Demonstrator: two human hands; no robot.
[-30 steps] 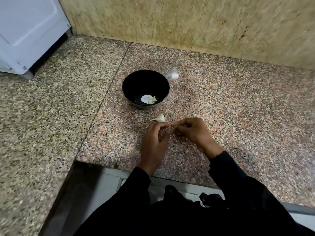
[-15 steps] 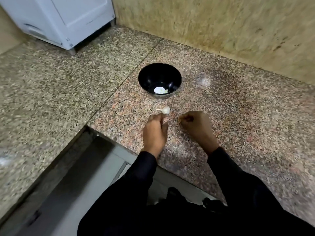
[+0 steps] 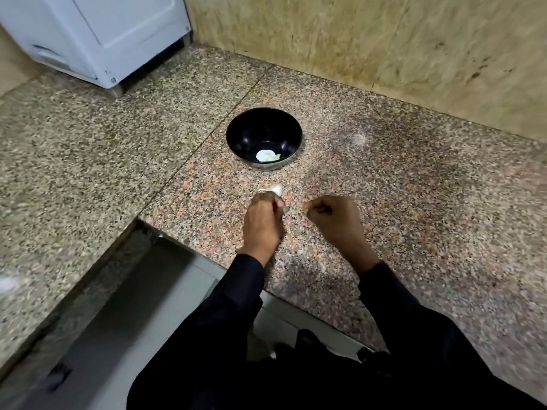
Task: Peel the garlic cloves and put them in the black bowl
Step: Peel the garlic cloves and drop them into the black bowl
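A speckled granite worktop [image 3: 414, 202] met a stained beige wall [image 3: 355, 39]; the left grip [image 3: 262, 223] pinched a garlic clove [image 3: 276, 189], the right grip [image 3: 331, 216] was clenched, what it held unclear.

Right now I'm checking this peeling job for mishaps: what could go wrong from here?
1. The loose garlic clove lies on the counter right at the left hand; a careless move could knock it away.
2. The right hand seems to pinch a scrap of skin; dropped, it may litter the speckled counter, where it is hard to spot.
3. The black bowl sits beyond both hands, so a peeled clove could miss it.
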